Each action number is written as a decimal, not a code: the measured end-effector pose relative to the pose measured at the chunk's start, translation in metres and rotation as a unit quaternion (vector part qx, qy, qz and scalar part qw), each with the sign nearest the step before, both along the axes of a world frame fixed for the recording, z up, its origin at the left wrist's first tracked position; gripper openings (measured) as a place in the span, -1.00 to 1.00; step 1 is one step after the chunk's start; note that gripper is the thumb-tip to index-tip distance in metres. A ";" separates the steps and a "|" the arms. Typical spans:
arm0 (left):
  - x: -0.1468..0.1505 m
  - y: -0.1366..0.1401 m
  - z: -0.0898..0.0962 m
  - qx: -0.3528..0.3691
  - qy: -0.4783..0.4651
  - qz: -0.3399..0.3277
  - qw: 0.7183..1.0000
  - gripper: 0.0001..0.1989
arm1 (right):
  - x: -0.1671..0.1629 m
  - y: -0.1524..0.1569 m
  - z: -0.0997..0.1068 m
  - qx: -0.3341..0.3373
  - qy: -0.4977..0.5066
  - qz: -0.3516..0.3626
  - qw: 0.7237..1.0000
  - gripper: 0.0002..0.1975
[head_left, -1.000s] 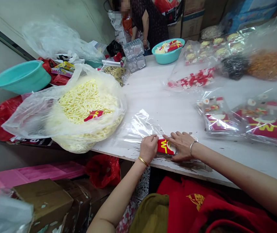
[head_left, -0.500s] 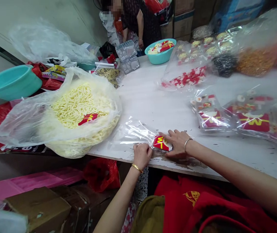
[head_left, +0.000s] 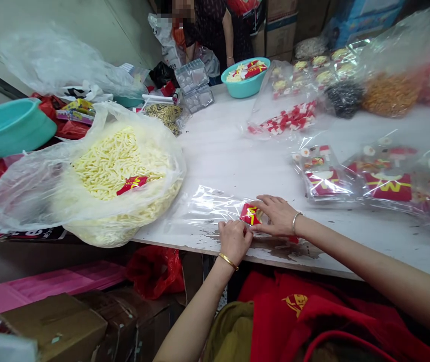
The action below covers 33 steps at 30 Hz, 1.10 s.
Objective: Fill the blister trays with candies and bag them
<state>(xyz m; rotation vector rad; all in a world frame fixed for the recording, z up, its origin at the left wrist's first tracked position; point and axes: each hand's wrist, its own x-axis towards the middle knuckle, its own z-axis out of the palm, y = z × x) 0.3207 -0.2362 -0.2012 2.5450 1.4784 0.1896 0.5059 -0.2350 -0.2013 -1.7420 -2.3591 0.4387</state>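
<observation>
At the table's near edge, a long clear plastic bag (head_left: 212, 206) lies flat, its open length stretching left. At its right end sits a small red packet with a yellow "W" mark (head_left: 250, 213), pale pieces showing at its top. My left hand (head_left: 234, 241) is closed, its fingertips pinching the bag's near edge just below the packet. Curved over the packet's right side is my right hand (head_left: 277, 216), thumb and fingers gripping it through the plastic. A bit of red shows under my right wrist.
A large bag of pale yellow fry-shaped pieces (head_left: 112, 166) stands left. Filled clear packs (head_left: 326, 181) lie right. Further back are a turquoise bowl (head_left: 245, 88), red-and-white pieces (head_left: 286, 119) and bags of dark and orange bits. Another person (head_left: 218, 30) stands across the table. Cardboard boxes (head_left: 54, 324) sit lower left.
Both hands have moved slightly right along the table edge with the bag and red packet. My left hand has come closer to my right, and my right hand covers more of the packet.
</observation>
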 end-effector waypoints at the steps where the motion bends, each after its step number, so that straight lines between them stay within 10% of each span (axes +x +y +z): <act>1: 0.001 -0.001 -0.001 0.000 0.003 -0.003 1.000 -0.82 | 0.000 0.000 -0.001 0.005 0.007 -0.004 1.000 -0.32; 8: 0.001 0.007 0.009 -0.026 0.013 -0.085 0.996 -0.80 | -0.015 0.001 -0.007 0.047 -0.043 -0.026 0.998 -0.67; 13: -0.007 0.058 0.028 -0.014 -0.006 -0.212 0.977 -0.67 | -0.001 -0.008 -0.002 0.064 0.026 -0.024 0.997 -0.43; 19: 0.006 0.105 0.021 -0.055 0.075 -0.407 0.909 -0.39 | 0.021 -0.078 -0.019 0.179 0.137 -0.220 0.949 -0.39; 25: 0.024 0.116 0.028 -0.073 0.093 -0.443 0.889 -0.37 | 0.019 -0.129 -0.050 0.160 0.118 -0.389 0.899 -0.26; 33: 0.046 0.116 0.036 -0.085 0.096 -0.419 0.899 -0.53 | 0.013 -0.121 -0.050 0.148 0.107 -0.424 0.887 -0.28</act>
